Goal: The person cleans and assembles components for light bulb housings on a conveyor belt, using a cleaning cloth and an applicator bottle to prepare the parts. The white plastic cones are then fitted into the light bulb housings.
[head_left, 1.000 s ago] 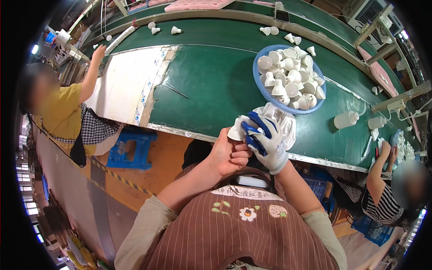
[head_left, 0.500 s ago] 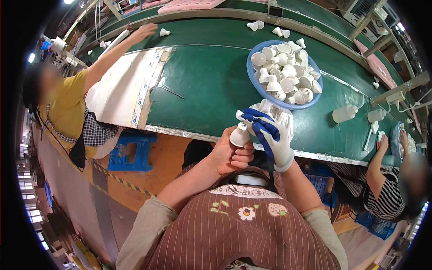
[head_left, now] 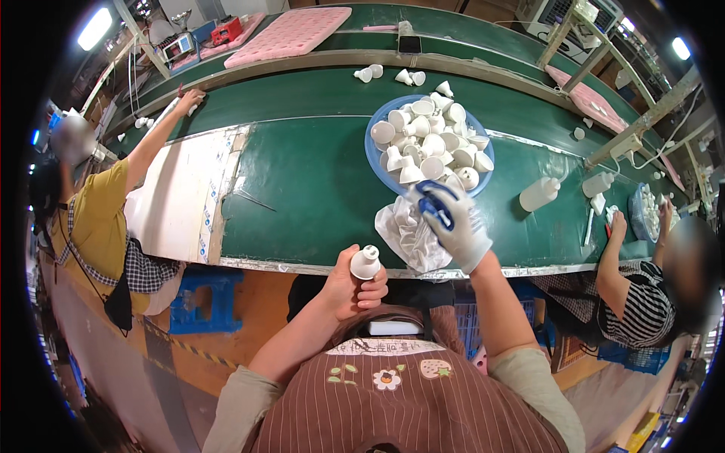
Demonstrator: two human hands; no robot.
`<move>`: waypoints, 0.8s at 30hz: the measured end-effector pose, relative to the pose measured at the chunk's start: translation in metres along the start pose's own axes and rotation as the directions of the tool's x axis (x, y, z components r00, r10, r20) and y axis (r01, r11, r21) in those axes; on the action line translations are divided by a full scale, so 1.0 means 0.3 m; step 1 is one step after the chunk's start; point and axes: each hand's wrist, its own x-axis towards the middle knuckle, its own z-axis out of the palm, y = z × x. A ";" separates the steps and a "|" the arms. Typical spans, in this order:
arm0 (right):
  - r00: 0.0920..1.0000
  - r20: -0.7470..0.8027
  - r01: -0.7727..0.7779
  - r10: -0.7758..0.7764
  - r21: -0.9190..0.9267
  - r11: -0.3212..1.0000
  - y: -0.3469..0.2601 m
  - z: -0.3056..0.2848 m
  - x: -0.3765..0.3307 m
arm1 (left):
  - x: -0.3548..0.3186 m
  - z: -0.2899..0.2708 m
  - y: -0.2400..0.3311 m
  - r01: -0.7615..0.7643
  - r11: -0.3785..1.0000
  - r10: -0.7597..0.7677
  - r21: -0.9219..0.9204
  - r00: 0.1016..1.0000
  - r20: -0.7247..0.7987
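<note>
Before one blue basin (head_left: 372,156), the left hand (head_left: 343,293) grasps one white bulb (head_left: 365,266); whether the right hand (head_left: 462,232) grips anything is unclear.

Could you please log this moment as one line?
Left hand: holding white bulb, base up | right hand: gloved, near white cloth | blue basin: heaped with bulbs

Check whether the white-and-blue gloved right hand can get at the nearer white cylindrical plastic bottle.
Likely yes: the right hand is left of the bottle, with only flat green tabletop showing between them; the blue round plastic bowl lies off that path.
</note>
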 end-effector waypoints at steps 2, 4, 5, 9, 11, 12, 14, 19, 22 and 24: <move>0.994 -0.002 -0.107 0.108 -0.147 0.983 0.026 -0.025 0.036 | -0.002 -0.034 0.008 -0.007 1.000 0.007 -0.005 1.000 0.017; 0.987 0.104 -0.077 0.123 -0.366 0.928 0.056 -0.026 0.072 | 0.000 -0.057 0.008 -0.024 1.000 0.024 -0.007 0.999 0.036; 0.966 0.204 -0.020 0.161 -0.561 0.828 0.074 -0.020 0.080 | -0.005 -0.058 0.009 -0.027 1.000 0.027 -0.007 0.999 0.037; 0.958 0.276 0.123 0.084 -0.655 0.746 0.107 0.002 0.084 | -0.035 -0.055 0.026 -0.088 0.996 0.089 0.021 0.995 -0.033; 0.938 0.318 0.117 0.135 -0.661 0.741 0.103 0.004 0.114 | -0.046 -0.062 0.033 -0.113 0.993 0.116 0.041 0.991 -0.069; 0.934 0.329 0.122 0.141 -0.662 0.739 0.099 0.003 0.123 | -0.049 -0.068 0.035 -0.120 0.992 0.123 0.048 0.989 -0.084; 0.938 0.322 0.103 0.131 -0.617 0.780 0.107 -0.004 0.123 | -0.051 -0.079 0.038 -0.127 0.991 0.131 0.050 0.988 -0.084; 0.967 0.247 0.046 0.069 -0.431 0.901 0.105 -0.068 0.077 | -0.066 -0.093 0.031 -0.165 0.986 0.168 0.031 0.979 -0.115; 0.976 0.213 0.067 0.038 -0.466 0.882 0.105 -0.092 0.057 | -0.063 -0.106 0.037 -0.167 0.985 0.171 0.046 0.980 -0.106; 0.974 0.224 0.095 0.027 -0.515 0.852 0.144 -0.067 0.043 | -0.059 -0.110 0.035 -0.166 0.985 0.170 0.053 0.981 -0.098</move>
